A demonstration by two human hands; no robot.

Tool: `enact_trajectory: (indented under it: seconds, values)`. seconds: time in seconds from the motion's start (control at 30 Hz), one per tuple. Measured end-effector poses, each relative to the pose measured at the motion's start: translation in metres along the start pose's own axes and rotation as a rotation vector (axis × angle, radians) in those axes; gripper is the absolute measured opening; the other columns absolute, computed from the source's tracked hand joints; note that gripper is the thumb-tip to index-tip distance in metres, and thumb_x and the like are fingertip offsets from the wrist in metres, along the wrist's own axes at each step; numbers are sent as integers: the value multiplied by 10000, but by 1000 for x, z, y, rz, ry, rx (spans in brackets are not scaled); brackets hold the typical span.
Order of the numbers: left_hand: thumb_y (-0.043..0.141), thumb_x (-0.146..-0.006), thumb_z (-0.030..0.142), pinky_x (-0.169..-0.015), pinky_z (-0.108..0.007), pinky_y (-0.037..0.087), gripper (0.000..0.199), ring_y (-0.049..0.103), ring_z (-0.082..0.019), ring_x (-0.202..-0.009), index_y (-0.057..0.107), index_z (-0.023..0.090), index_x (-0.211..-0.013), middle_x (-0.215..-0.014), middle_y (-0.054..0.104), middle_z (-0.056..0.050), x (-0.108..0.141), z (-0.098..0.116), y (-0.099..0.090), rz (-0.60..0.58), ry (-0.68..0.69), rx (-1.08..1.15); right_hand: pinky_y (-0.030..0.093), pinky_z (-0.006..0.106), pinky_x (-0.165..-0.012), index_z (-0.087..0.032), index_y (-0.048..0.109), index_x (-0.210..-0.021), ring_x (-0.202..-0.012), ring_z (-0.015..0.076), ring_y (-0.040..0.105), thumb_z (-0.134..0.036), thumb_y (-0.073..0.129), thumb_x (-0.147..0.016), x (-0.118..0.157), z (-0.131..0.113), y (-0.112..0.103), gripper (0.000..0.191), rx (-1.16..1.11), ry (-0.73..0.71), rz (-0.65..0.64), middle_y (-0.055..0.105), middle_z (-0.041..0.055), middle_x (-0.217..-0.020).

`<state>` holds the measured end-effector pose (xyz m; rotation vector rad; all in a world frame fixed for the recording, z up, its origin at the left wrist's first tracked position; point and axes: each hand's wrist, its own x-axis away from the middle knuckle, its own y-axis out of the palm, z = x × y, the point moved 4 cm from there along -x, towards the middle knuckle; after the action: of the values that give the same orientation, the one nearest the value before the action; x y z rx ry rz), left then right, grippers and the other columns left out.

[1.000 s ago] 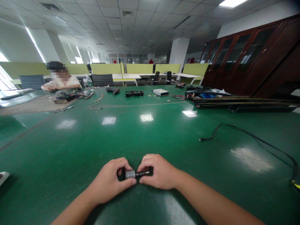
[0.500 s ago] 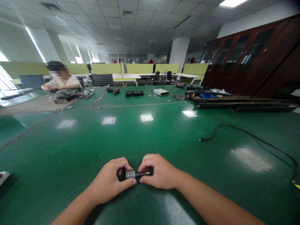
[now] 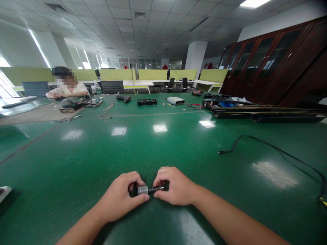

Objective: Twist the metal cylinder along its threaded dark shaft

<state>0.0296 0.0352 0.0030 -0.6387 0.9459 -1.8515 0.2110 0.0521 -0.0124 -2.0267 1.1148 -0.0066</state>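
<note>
The left hand [image 3: 121,192] is pinching a grey metallic cylinder [image 3: 142,190]; the right hand [image 3: 177,188] is curving around its black ribbed shaft [image 3: 154,189], grip unclear; loosening fingers would be risking a slip.

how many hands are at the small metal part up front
2: left hand at the thick grey end of the metal part, right hand at its thin end.

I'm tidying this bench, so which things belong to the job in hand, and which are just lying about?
In the job:
- grey cylinder with dark ribbed shaft, held by the left hand, right hand at its shaft

Apparently just lying about:
- black cable
- silver box
- black frame
</note>
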Motion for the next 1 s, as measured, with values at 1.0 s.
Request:
enact_trajectory:
  seconds: [1.0]
  values:
    - [659, -797, 418, -655, -252, 366, 223, 525, -164, -719, 625, 198, -807, -776, 603, 12, 0, 2, -3, 16, -16, -9, 416, 262, -647, -178, 656, -658, -608, 131, 538, -107, 696, -621, -1, 11, -18, 89, 84, 61, -45, 584, -29, -610]
